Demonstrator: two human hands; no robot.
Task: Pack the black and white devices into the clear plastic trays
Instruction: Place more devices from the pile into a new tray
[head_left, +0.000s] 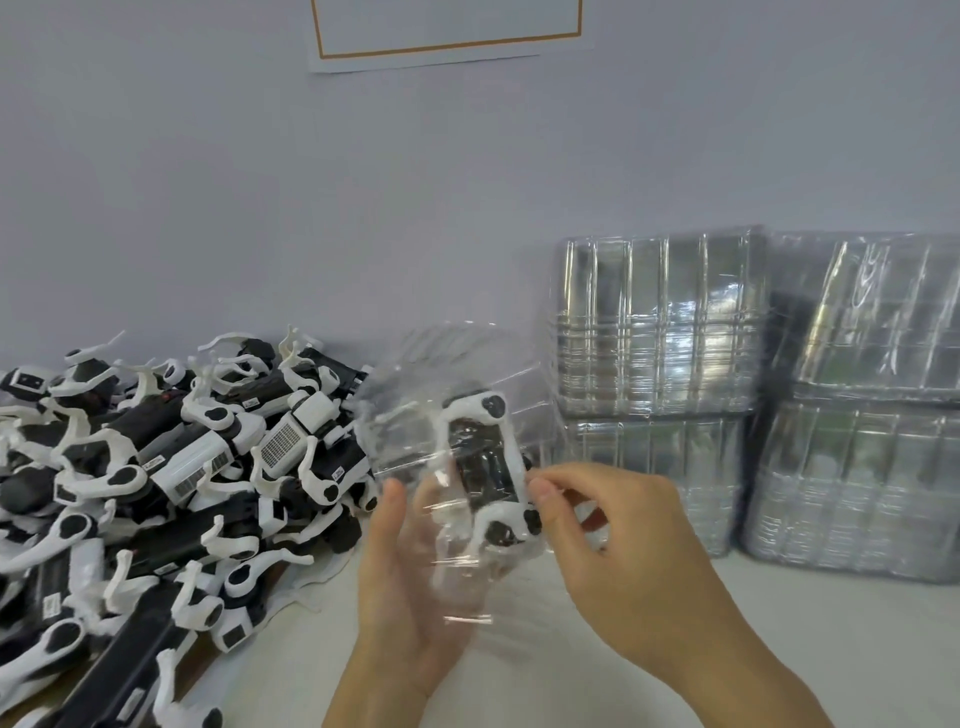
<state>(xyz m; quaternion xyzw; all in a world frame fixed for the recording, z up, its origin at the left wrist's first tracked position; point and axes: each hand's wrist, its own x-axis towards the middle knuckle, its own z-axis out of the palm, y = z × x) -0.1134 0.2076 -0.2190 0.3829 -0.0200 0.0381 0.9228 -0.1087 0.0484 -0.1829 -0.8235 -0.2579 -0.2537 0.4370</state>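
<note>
One black and white device (485, 470) lay inside a clear plastic tray (447, 447) held above the counter (649, 691), its long axis running near to far. The left hand (410, 587) cupped the tray from below, fingers loosely curled round it, while the right hand (618, 540), directly right of the device, pinched its right edge.

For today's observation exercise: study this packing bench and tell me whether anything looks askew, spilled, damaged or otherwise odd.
Mostly orderly. The unpacked devices lie in a tangled heap on the left, not in rows. The far-right upper tray stack leans, tilted against its neighbour. The left hand and right hand hold one clear tray with a device inside; no damage shows.
</note>
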